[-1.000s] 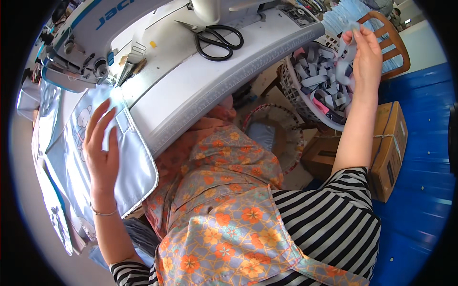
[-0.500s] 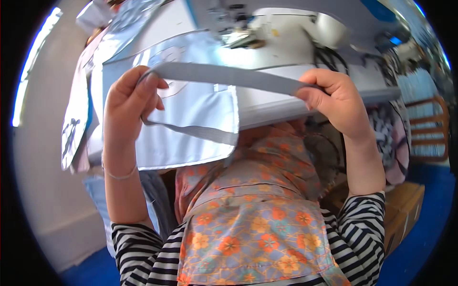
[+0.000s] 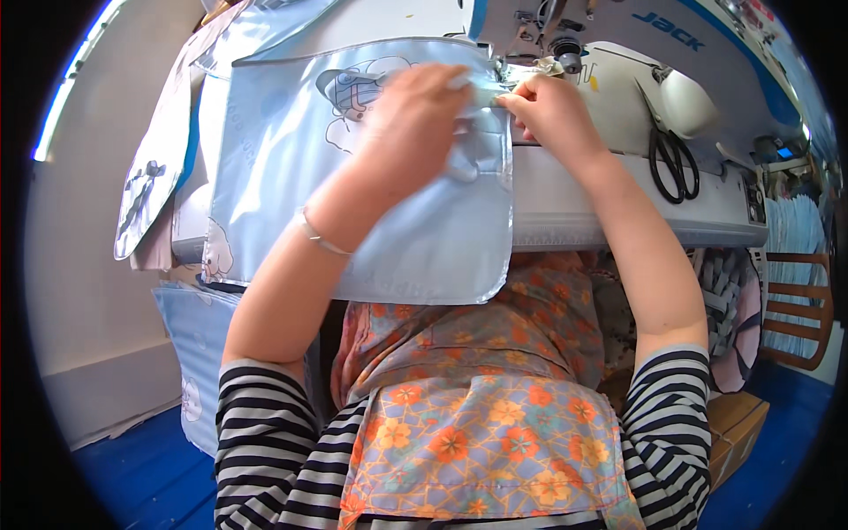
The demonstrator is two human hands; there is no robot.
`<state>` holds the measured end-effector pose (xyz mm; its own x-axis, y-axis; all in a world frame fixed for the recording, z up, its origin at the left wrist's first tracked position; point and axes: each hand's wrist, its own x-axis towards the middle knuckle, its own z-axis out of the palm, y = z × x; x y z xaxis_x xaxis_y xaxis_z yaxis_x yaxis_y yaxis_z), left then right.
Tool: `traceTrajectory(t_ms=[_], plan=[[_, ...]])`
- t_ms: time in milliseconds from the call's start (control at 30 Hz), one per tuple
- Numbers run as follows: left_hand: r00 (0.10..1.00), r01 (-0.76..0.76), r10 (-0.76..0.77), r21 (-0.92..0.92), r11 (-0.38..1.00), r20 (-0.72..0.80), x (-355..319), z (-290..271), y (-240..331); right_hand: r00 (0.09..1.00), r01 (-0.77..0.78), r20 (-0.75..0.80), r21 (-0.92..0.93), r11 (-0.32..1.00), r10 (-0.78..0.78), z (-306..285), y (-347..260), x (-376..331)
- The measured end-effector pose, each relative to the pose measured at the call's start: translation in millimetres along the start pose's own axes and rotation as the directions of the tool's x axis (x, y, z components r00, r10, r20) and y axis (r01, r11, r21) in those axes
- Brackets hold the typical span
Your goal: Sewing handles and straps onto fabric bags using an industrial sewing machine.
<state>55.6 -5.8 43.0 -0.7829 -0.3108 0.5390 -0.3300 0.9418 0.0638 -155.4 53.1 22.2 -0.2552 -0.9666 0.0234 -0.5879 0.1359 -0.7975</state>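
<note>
A light-blue, shiny fabric panel with cartoon prints and a pale bound edge lies over the sewing machine table and hangs past its front edge. My right hand pinches its upper right edge close to the needle area of the sewing machine. Over the panel, my left hand is smeared by motion, its fingers near the same edge. Whether it grips the cloth cannot be made out. The grey strap does not show.
Black-handled scissors lie on the machine bed, right of my right hand. More light-blue cloth hangs below the table at left. At right are a wooden chair and a cardboard box.
The grey strap stretched between my hands has gone from sight. Both hands have moved up to the panel's edge by the needle. The panel sits farther right in view, and the scissors now show.
</note>
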Motion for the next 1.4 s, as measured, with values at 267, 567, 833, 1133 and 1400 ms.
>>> traceTrajectory(t_ms=[267, 567, 833, 1133, 1400], plan=[[0.999, 0.023, -0.026, -0.141, 0.99, -0.023, 2, 46, 9, 0.891, 0.32, -0.181, -0.397, 0.86, -0.416, 5, 8, -10], [0.996, 0.073, -0.065, -0.145, 0.987, 0.062, 8, 41, 9, 0.891, 0.352, 0.001, -0.632, 0.69, -0.454, 3, 12, -19], [0.996, 0.015, -0.025, -0.118, 0.993, -0.09, 15, 51, -7, 0.805, 0.498, 0.015, -0.561, 0.661, -0.594, 0, 9, -30], [0.854, 0.504, -0.52, 0.26, 0.824, -0.01, -7, -2, -116, 0.749, 0.622, 0.058, -0.403, 0.671, -0.66, -4, 16, -34], [0.673, 0.475, -0.705, -0.862, 0.179, 0.224, -18, -40, -93, 0.819, 0.574, 0.117, -0.172, 0.801, -0.562, -16, 13, -55]])
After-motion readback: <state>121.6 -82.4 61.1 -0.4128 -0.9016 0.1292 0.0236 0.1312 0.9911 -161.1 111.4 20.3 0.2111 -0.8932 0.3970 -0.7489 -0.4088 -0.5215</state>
